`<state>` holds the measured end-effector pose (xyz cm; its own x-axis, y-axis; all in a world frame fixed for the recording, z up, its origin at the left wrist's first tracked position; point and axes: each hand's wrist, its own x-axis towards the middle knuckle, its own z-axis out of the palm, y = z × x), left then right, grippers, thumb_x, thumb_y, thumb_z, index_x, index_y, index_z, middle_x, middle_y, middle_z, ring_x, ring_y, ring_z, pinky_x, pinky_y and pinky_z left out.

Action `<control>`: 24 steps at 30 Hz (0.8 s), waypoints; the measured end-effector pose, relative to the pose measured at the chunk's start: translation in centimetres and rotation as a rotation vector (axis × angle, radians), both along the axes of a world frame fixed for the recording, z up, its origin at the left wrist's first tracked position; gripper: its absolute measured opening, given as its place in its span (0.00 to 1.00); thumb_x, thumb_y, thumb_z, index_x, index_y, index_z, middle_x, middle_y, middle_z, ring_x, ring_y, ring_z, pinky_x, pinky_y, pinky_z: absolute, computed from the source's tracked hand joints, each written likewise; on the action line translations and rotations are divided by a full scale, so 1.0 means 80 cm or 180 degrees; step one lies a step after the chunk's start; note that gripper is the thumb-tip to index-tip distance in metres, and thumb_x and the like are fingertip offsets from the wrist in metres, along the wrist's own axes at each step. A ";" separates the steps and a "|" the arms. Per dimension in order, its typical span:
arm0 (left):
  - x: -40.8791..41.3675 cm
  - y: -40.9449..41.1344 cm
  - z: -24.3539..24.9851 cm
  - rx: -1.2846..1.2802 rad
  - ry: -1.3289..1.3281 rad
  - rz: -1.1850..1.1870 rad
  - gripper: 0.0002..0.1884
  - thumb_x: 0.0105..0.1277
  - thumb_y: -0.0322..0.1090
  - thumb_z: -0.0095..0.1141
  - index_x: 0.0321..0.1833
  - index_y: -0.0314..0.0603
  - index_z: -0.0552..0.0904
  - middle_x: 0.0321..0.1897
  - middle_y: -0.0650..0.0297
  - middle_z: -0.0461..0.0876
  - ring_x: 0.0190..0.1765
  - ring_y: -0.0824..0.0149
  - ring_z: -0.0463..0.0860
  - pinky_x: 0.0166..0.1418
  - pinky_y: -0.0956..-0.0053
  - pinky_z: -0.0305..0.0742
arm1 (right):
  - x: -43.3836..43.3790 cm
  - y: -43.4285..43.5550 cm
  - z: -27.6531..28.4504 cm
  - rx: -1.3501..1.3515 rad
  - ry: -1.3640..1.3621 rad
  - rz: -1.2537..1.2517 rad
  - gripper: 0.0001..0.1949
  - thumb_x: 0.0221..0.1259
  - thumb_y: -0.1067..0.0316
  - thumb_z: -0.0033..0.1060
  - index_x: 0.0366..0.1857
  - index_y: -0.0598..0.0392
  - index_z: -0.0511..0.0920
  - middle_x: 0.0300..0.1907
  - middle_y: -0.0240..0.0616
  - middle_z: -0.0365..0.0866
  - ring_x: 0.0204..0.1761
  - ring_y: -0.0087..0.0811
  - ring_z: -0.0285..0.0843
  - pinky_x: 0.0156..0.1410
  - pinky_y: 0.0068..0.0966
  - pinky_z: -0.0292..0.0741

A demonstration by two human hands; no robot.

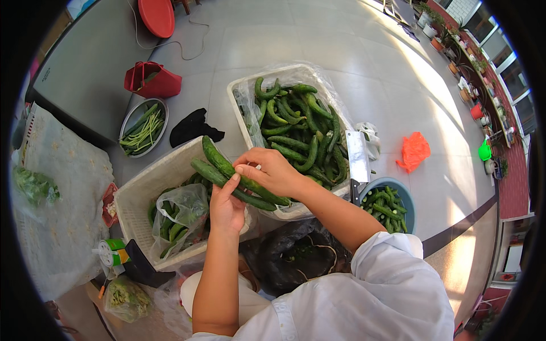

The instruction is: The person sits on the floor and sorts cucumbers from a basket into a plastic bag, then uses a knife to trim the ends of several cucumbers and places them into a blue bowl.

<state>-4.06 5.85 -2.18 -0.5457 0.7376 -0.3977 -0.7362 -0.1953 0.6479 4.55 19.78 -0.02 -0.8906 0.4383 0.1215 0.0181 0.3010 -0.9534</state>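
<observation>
Two long green cucumbers lie side by side across my hands above the gap between two crates. My left hand (228, 209) grips the lower cucumber (207, 171) from beneath, its thumb pressed between the pair. Over the upper cucumber (217, 157) my right hand (273, 172) is closed, thumb and fingertips near its middle. Below on the left, a white plastic crate (132, 209) holds cucumbers, some inside a clear plastic bag (183, 209). Many curved cucumbers (294, 115) fill the plastic-lined white crate (268, 73) ahead.
A cleaver (357, 155) rests at the far crate's right corner, beside a blue basin (411, 213) of small cucumbers. An open black plastic bag (273, 264) sits near my legs. Leftward are a metal bowl (166, 123) of green vegetables, a black cloth (194, 128) and a red bag (164, 83).
</observation>
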 end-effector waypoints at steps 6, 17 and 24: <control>-0.013 -0.001 0.005 0.0015 -0.0263 0.0256 0.18 0.69 0.28 0.59 0.59 0.45 0.72 0.51 0.58 0.81 0.57 0.58 0.80 0.57 0.61 0.75 | 0.023 0.166 -0.191 0.0987 -0.0673 -0.2567 0.18 0.63 0.70 0.58 0.56 0.63 0.77 0.52 0.52 0.80 0.53 0.47 0.79 0.60 0.38 0.76; -0.012 0.016 0.010 -0.0125 -0.0135 0.0195 0.20 0.67 0.27 0.60 0.60 0.45 0.70 0.50 0.55 0.83 0.53 0.58 0.83 0.55 0.60 0.78 | 0.003 0.274 -0.251 0.1022 -0.2323 -0.3219 0.28 0.57 0.66 0.65 0.62 0.60 0.69 0.62 0.57 0.72 0.64 0.56 0.70 0.65 0.46 0.72; -0.022 0.016 0.006 -0.0137 -0.0136 0.0258 0.20 0.68 0.27 0.60 0.60 0.44 0.70 0.50 0.55 0.83 0.53 0.58 0.83 0.56 0.60 0.78 | -0.004 0.288 -0.244 0.0659 -0.2634 -0.2814 0.33 0.46 0.57 0.75 0.60 0.50 0.76 0.59 0.47 0.80 0.62 0.48 0.76 0.63 0.42 0.74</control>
